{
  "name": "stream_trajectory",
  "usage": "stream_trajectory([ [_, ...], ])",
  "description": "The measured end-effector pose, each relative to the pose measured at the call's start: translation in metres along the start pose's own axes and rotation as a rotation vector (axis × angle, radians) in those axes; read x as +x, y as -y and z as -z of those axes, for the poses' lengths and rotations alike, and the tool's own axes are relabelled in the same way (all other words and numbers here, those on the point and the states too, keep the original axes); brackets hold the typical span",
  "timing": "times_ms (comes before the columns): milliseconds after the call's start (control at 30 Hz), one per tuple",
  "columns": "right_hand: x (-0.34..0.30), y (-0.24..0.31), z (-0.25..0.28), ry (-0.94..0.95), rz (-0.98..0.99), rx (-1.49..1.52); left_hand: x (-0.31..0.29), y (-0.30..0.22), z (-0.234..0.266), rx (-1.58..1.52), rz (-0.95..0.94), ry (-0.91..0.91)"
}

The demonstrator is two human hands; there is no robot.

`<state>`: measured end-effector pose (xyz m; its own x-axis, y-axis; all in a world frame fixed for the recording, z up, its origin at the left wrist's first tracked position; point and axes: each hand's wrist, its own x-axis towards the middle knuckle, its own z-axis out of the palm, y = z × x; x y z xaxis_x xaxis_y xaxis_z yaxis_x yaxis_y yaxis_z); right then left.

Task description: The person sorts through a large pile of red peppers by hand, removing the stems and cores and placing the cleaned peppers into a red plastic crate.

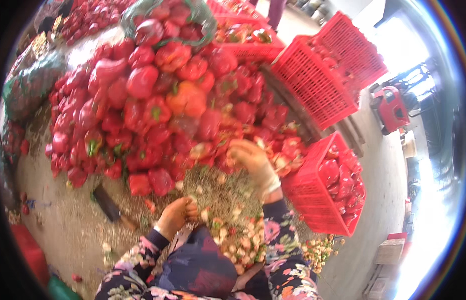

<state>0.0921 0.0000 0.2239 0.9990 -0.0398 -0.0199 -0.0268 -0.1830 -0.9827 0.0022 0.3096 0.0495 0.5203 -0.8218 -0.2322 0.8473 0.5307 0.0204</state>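
A large heap of red bell peppers [143, 120] lies in front of me, one of them orange-red [187, 98]. My right hand [250, 159], in an orange and white glove, reaches to the near right edge of the heap, beside cut pepper pieces [283, 162]. Its fingers are curled, and what they hold, if anything, is hidden. My left hand [176, 216], also gloved, is closed in front of my lap; nothing clear shows in its fingers. Pale pepper cores [243, 237] litter the ground between my arms.
A cleaver [110, 205] with a wooden handle lies on the ground at left. A red crate [318, 200] of peppers stands tilted at right, with more red crates [313, 80] behind it. Green net sacks [33, 87] stand far left. A red vehicle [391, 107] is farther off.
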Motion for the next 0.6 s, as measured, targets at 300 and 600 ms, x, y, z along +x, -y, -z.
stream_trajectory([
  [300, -0.175, -0.095, -0.062, -0.567, -0.632, 0.360, -0.063, 0.022, 0.020, 2.191, -0.381, -0.432],
  [600, -0.189, -0.109, -0.058, -0.592, -0.575, 0.407, 0.022, -0.070, -0.038, 2.889, -0.111, -0.719],
])
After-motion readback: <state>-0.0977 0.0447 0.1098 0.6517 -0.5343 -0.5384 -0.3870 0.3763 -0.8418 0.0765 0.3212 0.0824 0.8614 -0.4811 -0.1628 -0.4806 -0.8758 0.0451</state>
